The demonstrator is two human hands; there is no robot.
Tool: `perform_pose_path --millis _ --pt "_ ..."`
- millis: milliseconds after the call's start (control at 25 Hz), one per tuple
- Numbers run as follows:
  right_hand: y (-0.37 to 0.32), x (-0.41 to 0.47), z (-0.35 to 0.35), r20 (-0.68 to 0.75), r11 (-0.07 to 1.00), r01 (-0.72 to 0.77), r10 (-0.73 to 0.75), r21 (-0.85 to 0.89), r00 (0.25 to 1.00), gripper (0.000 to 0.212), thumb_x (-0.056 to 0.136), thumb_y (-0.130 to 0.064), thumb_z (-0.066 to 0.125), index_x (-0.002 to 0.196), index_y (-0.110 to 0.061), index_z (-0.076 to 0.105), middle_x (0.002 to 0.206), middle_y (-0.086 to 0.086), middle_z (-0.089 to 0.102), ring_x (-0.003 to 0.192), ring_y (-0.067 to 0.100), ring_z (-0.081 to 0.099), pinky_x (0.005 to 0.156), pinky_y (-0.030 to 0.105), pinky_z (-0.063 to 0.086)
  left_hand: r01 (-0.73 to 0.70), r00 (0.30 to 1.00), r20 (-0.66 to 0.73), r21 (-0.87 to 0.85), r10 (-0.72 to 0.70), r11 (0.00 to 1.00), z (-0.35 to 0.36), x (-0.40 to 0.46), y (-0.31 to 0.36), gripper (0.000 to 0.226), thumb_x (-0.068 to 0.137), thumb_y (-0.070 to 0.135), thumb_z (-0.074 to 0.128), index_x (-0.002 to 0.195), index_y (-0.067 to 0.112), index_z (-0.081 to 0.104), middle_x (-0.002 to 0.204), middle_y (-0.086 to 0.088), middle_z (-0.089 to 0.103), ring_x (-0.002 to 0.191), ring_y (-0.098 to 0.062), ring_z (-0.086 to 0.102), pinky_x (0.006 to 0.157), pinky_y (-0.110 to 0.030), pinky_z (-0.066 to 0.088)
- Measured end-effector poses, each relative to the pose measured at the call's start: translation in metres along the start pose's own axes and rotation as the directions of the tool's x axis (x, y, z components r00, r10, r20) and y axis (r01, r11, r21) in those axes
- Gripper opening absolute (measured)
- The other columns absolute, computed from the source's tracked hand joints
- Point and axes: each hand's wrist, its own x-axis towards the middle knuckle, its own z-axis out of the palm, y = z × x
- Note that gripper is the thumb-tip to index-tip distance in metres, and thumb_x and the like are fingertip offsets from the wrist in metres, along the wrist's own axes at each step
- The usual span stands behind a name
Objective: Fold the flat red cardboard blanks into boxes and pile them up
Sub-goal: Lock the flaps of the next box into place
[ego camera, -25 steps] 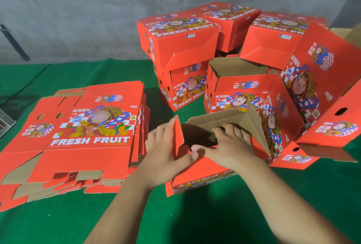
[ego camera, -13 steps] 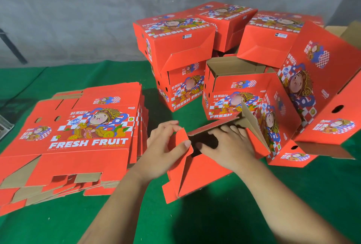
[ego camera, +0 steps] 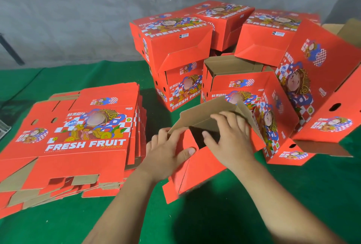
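A half-folded red box (ego camera: 197, 173) lies tilted on the green table in front of me, its brown inner flaps (ego camera: 207, 112) raised. My left hand (ego camera: 166, 153) pinches a red side flap, thumb on its outer face. My right hand (ego camera: 230, 138) reaches into the opening with fingers curled over the brown flap's edge. A stack of flat red blanks (ego camera: 78, 136) printed "FRESH FRUIT" lies at the left. Several folded red boxes (ego camera: 172, 48) are piled at the back and right.
An open-topped box (ego camera: 230, 79) stands just behind the one I hold, and a big open box (ego camera: 316, 95) leans at the right. The green cloth (ego camera: 254, 214) covers the table. A grey wall (ego camera: 78, 9) rises behind.
The box has tipped up and turned in my hands. My left hand has shifted its pinch on the side flap, and the brown flap under my right hand has swung higher.
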Motion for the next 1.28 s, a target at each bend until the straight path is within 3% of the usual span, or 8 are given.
perform_pose_path --millis 120,240,480,720,960,1040,1160,1280 --pt "0.01 -0.008 -0.01 -0.355 0.985 -0.1 0.143 0.138 0.924 0.075 0.082 -0.046 0.063 0.152 -0.033 0.041 0.157 0.007 0.036 0.145 0.036 0.031 0.111 0.051 0.026 0.051 0.978 -0.204 -0.01 -0.052 0.999 0.015 0.002 0.008 0.067 0.092 0.071 0.054 0.151 0.048 0.033 0.141 -0.001 0.034 0.129 -0.027 0.039 0.111 -0.046 0.035" --pt "0.037 -0.014 -0.008 -0.186 0.966 -0.181 0.215 0.184 0.959 0.09 0.085 -0.031 0.068 0.162 -0.027 0.021 0.158 0.008 0.042 0.145 0.032 0.033 0.111 0.053 0.031 0.056 0.954 -0.292 -0.044 -0.066 0.998 0.021 0.008 0.008 0.067 0.088 0.064 0.067 0.147 0.045 0.041 0.136 -0.002 0.04 0.125 -0.027 0.043 0.107 -0.046 0.039" --pt "0.062 -0.028 0.007 -0.157 0.998 -0.059 0.061 0.015 0.986 0.041 0.088 -0.029 0.058 0.125 -0.018 0.072 0.136 0.0 0.064 0.13 0.029 0.054 0.111 0.048 0.033 0.135 0.925 -0.358 0.002 -0.125 0.991 0.03 0.017 0.014 0.054 0.093 0.055 0.065 0.139 0.046 0.038 0.136 -0.002 0.039 0.125 -0.03 0.042 0.103 -0.049 0.039" --pt "0.077 -0.001 -0.004 -0.065 0.989 -0.084 0.093 0.122 0.994 0.036 0.096 -0.041 0.051 0.111 -0.016 0.072 0.111 0.009 0.056 0.117 0.038 0.05 0.101 0.049 0.044 -0.12 0.894 -0.429 -0.513 -0.132 0.85 0.036 0.014 -0.002 0.066 0.102 0.022 0.062 0.156 0.027 0.024 0.123 0.009 0.053 0.123 -0.022 0.052 0.11 -0.05 0.04" --pt "0.073 0.027 -0.018 0.386 0.924 -0.355 0.278 0.142 0.88 0.08 0.1 -0.048 0.058 0.152 -0.066 -0.001 0.156 0.005 0.034 0.137 0.035 0.044 0.097 0.045 0.04 -0.184 0.898 -0.439 -0.448 -0.036 0.875 0.034 0.014 -0.006 0.046 0.104 0.008 0.053 0.123 0.05 0.057 0.122 0.002 0.051 0.128 -0.016 0.048 0.116 -0.044 0.036" --pt "0.072 0.027 -0.024 0.491 0.893 -0.396 0.253 0.212 0.834 0.085 0.097 -0.046 0.058 0.138 -0.082 -0.007 0.162 -0.001 0.038 0.136 0.03 0.052 0.099 0.042 0.043 -0.201 0.917 -0.386 -0.662 -0.098 0.722 0.027 0.015 -0.003 0.036 0.095 0.008 0.05 0.114 0.031 0.072 0.12 -0.001 0.054 0.124 -0.013 0.054 0.111 -0.033 0.04" --pt "0.073 0.028 -0.048 0.505 0.849 -0.422 0.226 0.317 0.833 0.047 0.081 -0.057 0.046 0.117 -0.086 0.036 0.129 -0.006 0.057 0.099 0.0 0.058 0.079 0.029 0.043 -0.208 0.942 -0.293 -0.893 -0.165 0.4 0.014 0.017 0.0 0.034 0.091 0.024 0.051 0.101 -0.003 0.069 0.103 0.004 0.063 0.104 -0.011 0.063 0.094 -0.029 0.046" --pt "0.078 0.02 -0.055 0.513 0.899 -0.395 0.253 0.187 0.82 0.053 0.07 -0.094 0.044 0.112 -0.063 0.045 0.125 -0.013 0.051 0.106 0.005 0.054 0.086 0.037 0.041 -0.102 0.952 -0.3 -0.498 -0.061 0.861 0.014 0.022 -0.01 0.042 0.085 0.053 0.076 0.114 0.028 0.058 0.113 0.002 0.053 0.108 -0.018 0.054 0.097 -0.043 0.045"
